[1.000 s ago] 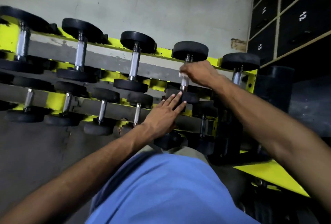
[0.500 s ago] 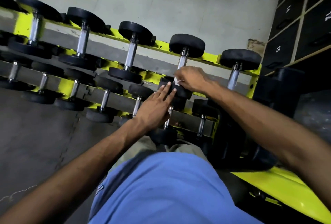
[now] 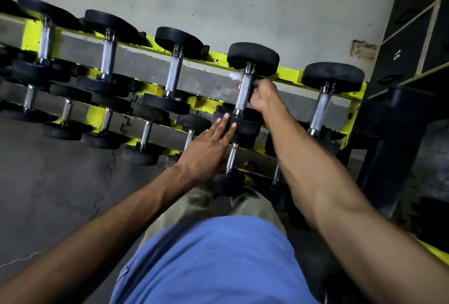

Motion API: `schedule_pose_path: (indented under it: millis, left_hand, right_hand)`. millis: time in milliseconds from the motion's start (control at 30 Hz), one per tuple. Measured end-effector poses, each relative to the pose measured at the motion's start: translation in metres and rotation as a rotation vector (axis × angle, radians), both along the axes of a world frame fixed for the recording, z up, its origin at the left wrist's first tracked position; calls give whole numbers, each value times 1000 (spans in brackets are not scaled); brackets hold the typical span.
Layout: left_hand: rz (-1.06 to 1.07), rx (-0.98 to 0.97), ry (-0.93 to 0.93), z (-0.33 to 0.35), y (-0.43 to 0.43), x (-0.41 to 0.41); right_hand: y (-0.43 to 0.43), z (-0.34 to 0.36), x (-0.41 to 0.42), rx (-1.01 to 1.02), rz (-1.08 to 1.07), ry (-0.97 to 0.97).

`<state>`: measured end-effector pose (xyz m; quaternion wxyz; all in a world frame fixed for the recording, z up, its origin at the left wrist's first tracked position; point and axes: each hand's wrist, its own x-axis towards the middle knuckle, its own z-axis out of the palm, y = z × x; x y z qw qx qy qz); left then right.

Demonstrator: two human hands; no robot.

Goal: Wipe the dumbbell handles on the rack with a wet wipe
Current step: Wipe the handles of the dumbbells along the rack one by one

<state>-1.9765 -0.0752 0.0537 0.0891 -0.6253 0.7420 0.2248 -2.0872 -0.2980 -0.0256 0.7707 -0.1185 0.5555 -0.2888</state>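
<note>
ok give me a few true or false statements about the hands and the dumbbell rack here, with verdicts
1. The right hand holds the chrome knurled handle of a top-row black dumbbell. True.
2. The left hand grips a lower-row handle. False: its straight fingers rest on the top-row dumbbell's near black head.
3. A white wet wipe shows beside the chrome handle. True.
4. The metal rack is red. False: it is yellow.

Dumbbells (image 3: 178, 39) rowed on rack (image 3: 150, 61); cabinets (image 3: 413, 36) right of it.
</note>
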Motion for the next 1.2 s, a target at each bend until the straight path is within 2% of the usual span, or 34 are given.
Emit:
schedule_pose_path:
  millis: [100, 167, 233, 300, 333, 467, 567, 700, 800, 867, 933, 1000, 1100, 1133, 1200]
  left_hand:
    - [1, 13, 13, -1, -2, 0]
    - [-14, 20, 19, -2, -4, 3]
    - [-18, 21, 24, -2, -4, 6]
    - [-26, 36, 19, 1, -3, 8]
    - [-33, 47, 21, 2, -3, 9]
    - [-77, 55, 26, 7, -5, 14]
    - [-106, 55, 35, 4, -9, 19]
    - [-134, 67, 34, 2, -7, 24]
    - [-132, 69, 29, 3, -8, 21]
    - [-122, 83, 25, 4, -9, 22]
    - [-98, 87, 26, 7, -10, 21]
    - [-73, 97, 41, 10, -9, 15]
    - [-18, 106, 54, 15, -8, 6]
    - [-3, 101, 51, 17, -8, 5]
    - [30, 89, 48, 17, -7, 3]
  right_hand:
    - [-9, -2, 9, 76, -136, -59]
    - [-4, -5, 15, 60, -223, 35]
    - [7, -10, 17, -82, -347, 181]
    - [22, -10, 13, -366, -342, 396]
    - [31, -11, 10, -561, -239, 539]
    - [42, -3, -15, -1312, 489, 1154]
    - [23, 10, -28, -1605, 767, 1320]
    - [24, 14, -37, -1645, 969, 1358]
    - [24, 20, -34, -1652, 1262, 1210]
    - [13, 35, -26, -1656, 1418, 1186]
    - [-2, 45, -23, -1623, 1344, 1274]
    - [1, 46, -23, -1588, 1333, 1273]
    - [22, 51, -15, -1507, 1728, 1047]
    - [22, 53, -11, -1503, 1772, 1030]
    - [13, 54, 3, -1481, 1778, 1173]
